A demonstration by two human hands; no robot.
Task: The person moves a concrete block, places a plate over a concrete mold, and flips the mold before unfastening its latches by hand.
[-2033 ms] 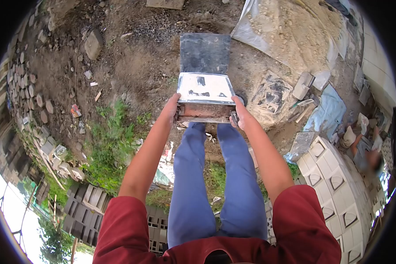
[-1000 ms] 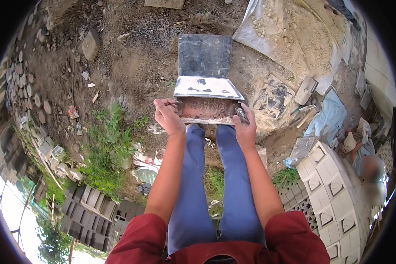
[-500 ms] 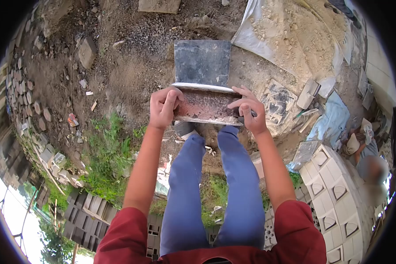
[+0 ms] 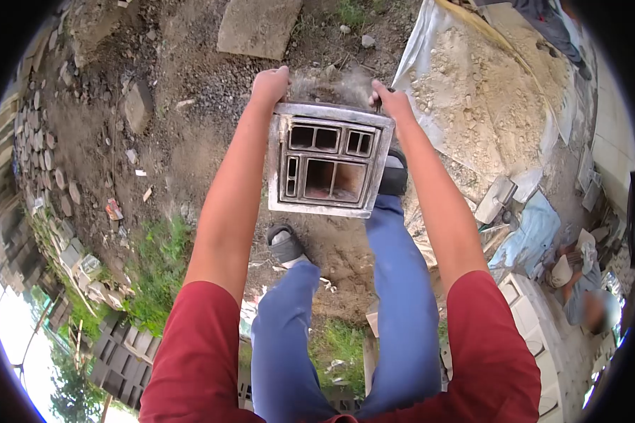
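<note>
A metal block mold (image 4: 280, 162), a box frame with several rectangular openings and pale dust on its rim, is in front of my legs. Its open face points up toward me. My left hand (image 4: 269, 87) is closed at the far left corner, its grip partly hidden. At the far right corner, my right hand (image 4: 392, 103) is closed around a dark part of the mold, perhaps a handle. Faint dust hangs between the hands just beyond the mold.
A heap of sandy material (image 4: 473, 92) on a white sheet lies at right. A flat slab (image 4: 257, 28) lies ahead. Stacked pale blocks (image 4: 536, 317) and a person (image 4: 582, 296) are at lower right. Grass (image 4: 155, 275) and rubble cover the left.
The mold has turned from its side view to show its openings. Both hands moved forward to its far edge. My right foot stepped forward, and the dark square plate is out of sight.
</note>
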